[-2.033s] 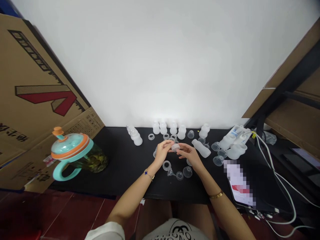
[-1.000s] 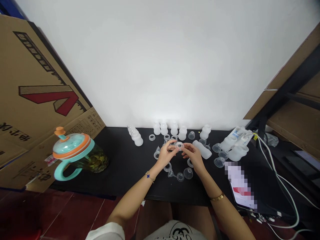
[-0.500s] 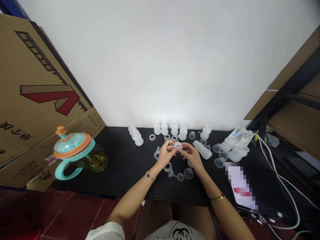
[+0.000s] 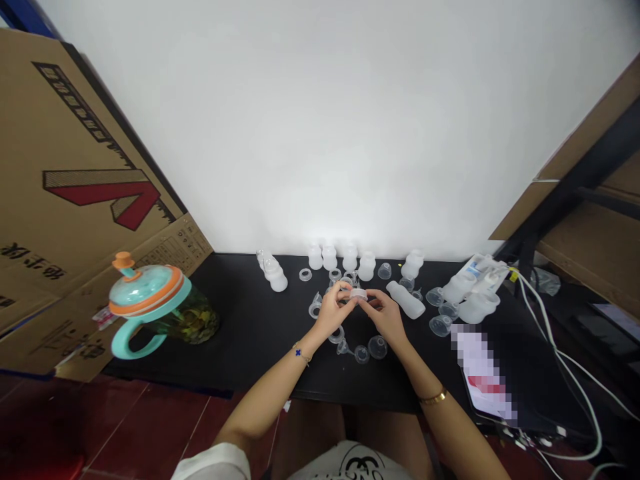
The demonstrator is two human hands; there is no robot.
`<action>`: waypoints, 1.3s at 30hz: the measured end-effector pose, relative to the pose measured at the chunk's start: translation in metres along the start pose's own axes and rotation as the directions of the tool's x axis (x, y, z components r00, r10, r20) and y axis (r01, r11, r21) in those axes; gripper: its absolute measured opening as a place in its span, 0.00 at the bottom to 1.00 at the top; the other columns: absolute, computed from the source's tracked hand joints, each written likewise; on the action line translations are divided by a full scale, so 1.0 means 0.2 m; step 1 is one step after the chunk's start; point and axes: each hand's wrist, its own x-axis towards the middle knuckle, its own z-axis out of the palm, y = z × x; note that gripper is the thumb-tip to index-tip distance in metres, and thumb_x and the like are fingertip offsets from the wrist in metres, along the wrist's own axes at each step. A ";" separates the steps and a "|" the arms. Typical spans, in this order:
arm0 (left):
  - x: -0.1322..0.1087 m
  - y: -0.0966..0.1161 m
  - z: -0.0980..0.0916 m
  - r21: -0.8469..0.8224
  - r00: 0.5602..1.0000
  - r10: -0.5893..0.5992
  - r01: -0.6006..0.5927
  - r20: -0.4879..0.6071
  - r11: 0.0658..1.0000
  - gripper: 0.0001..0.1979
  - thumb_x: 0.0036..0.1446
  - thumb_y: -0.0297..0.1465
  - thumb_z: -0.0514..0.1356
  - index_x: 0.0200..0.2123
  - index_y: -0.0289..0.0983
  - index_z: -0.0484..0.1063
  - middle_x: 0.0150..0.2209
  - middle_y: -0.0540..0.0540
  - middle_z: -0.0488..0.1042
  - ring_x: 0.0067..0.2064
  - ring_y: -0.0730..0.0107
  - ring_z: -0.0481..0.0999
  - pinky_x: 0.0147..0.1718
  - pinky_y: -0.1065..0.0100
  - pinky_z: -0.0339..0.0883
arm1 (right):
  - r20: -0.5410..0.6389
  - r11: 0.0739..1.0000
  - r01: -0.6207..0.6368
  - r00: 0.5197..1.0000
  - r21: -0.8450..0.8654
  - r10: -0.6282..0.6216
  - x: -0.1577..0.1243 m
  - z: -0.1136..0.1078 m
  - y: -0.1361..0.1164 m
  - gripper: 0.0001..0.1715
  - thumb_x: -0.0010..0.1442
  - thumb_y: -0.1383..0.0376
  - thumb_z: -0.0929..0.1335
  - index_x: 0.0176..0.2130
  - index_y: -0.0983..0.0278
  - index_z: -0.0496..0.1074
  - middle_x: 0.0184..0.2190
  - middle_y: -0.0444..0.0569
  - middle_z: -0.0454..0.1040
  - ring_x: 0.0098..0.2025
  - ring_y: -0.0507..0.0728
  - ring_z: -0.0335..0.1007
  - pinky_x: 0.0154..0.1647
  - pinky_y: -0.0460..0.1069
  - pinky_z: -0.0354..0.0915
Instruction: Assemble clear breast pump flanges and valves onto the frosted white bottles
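Note:
Between my fingertips, above the black table, is a white bottle collar ring (image 4: 359, 293) with a small clear tip showing at its top. My left hand (image 4: 333, 308) pinches its left side, and my right hand (image 4: 383, 312) grips its right side. Beneath and around my hands lie loose collar rings and nipples, among them a nipple (image 4: 343, 347), a ring (image 4: 361, 354) and a clear dome cap (image 4: 378, 347). A white bottle (image 4: 406, 300) lies on its side just right of my right hand. My hands partly cover the pieces behind them.
Several white bottles (image 4: 367, 266) stand along the wall. Two capped bottles (image 4: 275, 275) sit to the left, near a teal-lidded jug (image 4: 170, 300). At right are clear caps (image 4: 441, 325), a bag of bottles (image 4: 477, 290), a phone (image 4: 483, 373) and white cables (image 4: 550, 327).
The ring in my fingers has tilted, from its round opening facing me to its side facing me. Both hands stay in nearly the same place.

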 end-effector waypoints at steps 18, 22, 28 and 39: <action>-0.01 0.02 0.00 0.127 0.998 0.063 -0.061 -0.010 0.990 0.13 0.57 0.38 0.64 0.41 0.39 0.66 0.35 0.45 0.81 0.32 0.67 0.79 0.26 0.73 0.68 | 0.001 1.000 0.008 1.000 -0.025 -0.008 -0.01 0.00 -0.03 0.16 0.57 0.52 0.70 0.39 0.61 0.76 0.36 0.50 0.79 0.31 0.59 0.72 0.29 0.51 0.63; -0.01 0.02 0.00 0.147 0.997 0.068 -0.065 -0.020 0.987 0.13 0.56 0.37 0.64 0.41 0.39 0.66 0.34 0.46 0.81 0.29 0.70 0.77 0.22 0.75 0.63 | 0.008 0.999 0.014 1.000 -0.030 -0.014 -0.01 0.00 -0.03 0.16 0.58 0.52 0.70 0.38 0.61 0.76 0.35 0.49 0.79 0.31 0.58 0.71 0.29 0.51 0.63; -0.01 0.01 0.01 0.179 0.996 0.082 -0.075 -0.031 0.981 0.11 0.56 0.35 0.63 0.40 0.38 0.65 0.33 0.46 0.81 0.26 0.72 0.75 0.21 0.75 0.60 | 0.009 1.000 0.013 1.000 -0.020 -0.012 -0.01 0.00 -0.04 0.17 0.57 0.51 0.70 0.37 0.61 0.76 0.34 0.49 0.78 0.30 0.58 0.71 0.29 0.50 0.64; -0.01 0.00 0.00 0.187 0.996 0.076 -0.068 -0.036 0.980 0.11 0.55 0.32 0.64 0.37 0.38 0.64 0.31 0.49 0.81 0.22 0.77 0.68 0.20 0.77 0.57 | 0.024 0.997 0.039 0.999 -0.060 -0.037 -0.02 0.00 -0.03 0.15 0.59 0.54 0.69 0.38 0.62 0.76 0.34 0.48 0.78 0.30 0.56 0.71 0.29 0.49 0.64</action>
